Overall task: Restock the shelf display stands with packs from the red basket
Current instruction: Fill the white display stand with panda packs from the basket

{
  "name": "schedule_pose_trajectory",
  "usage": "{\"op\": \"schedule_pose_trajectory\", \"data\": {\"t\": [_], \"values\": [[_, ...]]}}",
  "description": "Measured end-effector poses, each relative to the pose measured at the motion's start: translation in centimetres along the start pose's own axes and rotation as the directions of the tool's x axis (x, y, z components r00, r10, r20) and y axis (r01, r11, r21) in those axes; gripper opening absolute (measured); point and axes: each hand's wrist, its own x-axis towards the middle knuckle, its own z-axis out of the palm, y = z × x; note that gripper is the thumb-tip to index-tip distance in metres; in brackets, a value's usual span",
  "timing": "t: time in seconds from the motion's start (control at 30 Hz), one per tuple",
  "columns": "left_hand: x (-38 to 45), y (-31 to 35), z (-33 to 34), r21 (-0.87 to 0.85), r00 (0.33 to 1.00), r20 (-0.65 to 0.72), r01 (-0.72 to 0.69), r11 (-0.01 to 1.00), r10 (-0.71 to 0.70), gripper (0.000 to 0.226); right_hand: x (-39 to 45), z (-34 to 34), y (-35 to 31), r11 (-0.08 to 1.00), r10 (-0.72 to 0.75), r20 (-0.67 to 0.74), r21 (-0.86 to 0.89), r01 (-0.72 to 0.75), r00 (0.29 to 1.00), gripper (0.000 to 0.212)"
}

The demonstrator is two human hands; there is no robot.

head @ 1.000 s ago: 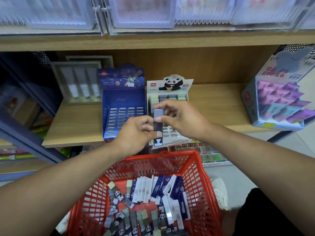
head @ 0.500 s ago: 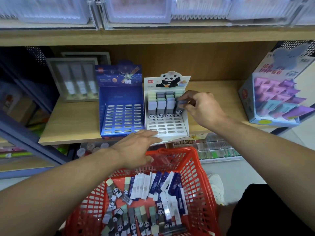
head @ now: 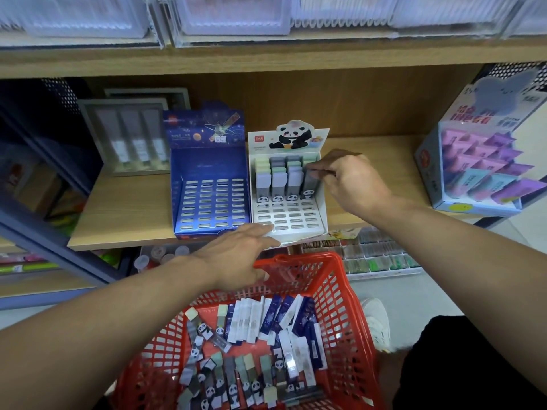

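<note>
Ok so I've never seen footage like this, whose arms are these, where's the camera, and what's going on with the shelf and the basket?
No machine here: these are a person's two bare arms, filmed by a camera worn on their head, looking forward and down. On the wooden shelf stand two slotted display stands: a blue stand, its slots all unfilled, and a white panda stand, filled only in its back rows. The right hand pinches a grey pack at the right end of the front filled row. The left hand is flat, holding nothing, its fingertips at the panda stand's front edge. Below sits the red basket, holding loose panda packs and blue and white packs.
</note>
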Motion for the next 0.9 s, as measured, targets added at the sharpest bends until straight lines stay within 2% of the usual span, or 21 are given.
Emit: {"op": "schedule_pose_trajectory", "data": {"t": [0.13, 0.27, 0.43, 0.53, 0.63, 0.7, 0.73, 0.83, 0.87, 0.9], "values": [[0.0, 0.1, 0.0, -0.003, 1.000, 0.005, 0.002, 1.000, -0.002, 0.074, 0.8, 0.8, 0.2, 0.996, 0.080, -0.132, 0.058, -0.073, 0.988, 0.024], [-0.2, 0.3, -0.2, -0.008, 1.000, 0.015, 0.012, 1.000, -0.011, 0.075, 1.3, 1.3, 0.6, 0.991, 0.134, -0.140, -0.011, -0.137, 0.981, 0.034], [-0.7, 0.3, -0.1, -0.027, 1.000, 0.025, 0.015, 1.000, -0.015, 0.074, 1.6, 1.5, 0.5, 0.984, 0.179, -0.102, 0.023, -0.177, 0.979, 0.020], [-0.7, 0.3, -0.1, -0.038, 1.000, 0.020, 0.018, 0.999, -0.017, 0.074, 1.4, 2.0, 0.6, 0.987, 0.147, -0.084, -0.056, -0.152, 0.986, 0.026], [-0.8, 0.3, 0.0, -0.051, 1.000, 0.016, 0.025, 0.998, -0.024, 0.073, 0.6, 1.1, -0.2, 0.988, 0.150, -0.093, -0.033, -0.154, 0.984, 0.025], [-1.1, 0.5, 0.1, -0.064, 0.999, -0.037, 0.015, 0.998, -0.018, 0.070, -0.2, 0.5, -1.2, 0.995, 0.050, -0.142, -0.084, -0.062, 0.989, 0.021], [-1.2, 0.6, 0.1, -0.061, 0.994, -0.114, -0.006, 0.998, -0.001, 0.065, -0.5, 0.3, -1.7, 0.991, -0.059, -0.183, -0.132, 0.036, 0.981, 0.020], [-1.9, 1.0, -0.6, -0.014, 0.904, -0.422, -0.083, 0.996, 0.069, 0.032, -2.4, 1.0, -3.8, 0.899, -0.436, -0.225, -0.152, 0.411, 0.871, 0.021], [-2.3, 1.1, -0.9, -0.032, 0.891, -0.449, -0.085, 0.996, 0.062, 0.020, -3.2, 1.9, -4.2, 0.849, -0.528, -0.193, -0.135, 0.510, 0.827, 0.021], [-2.7, 1.1, -0.9, -0.053, 0.907, -0.420, -0.071, 0.996, 0.042, 0.011, -4.3, 3.0, -4.5, 0.805, -0.594, -0.149, -0.109, 0.583, 0.791, 0.020]]}}
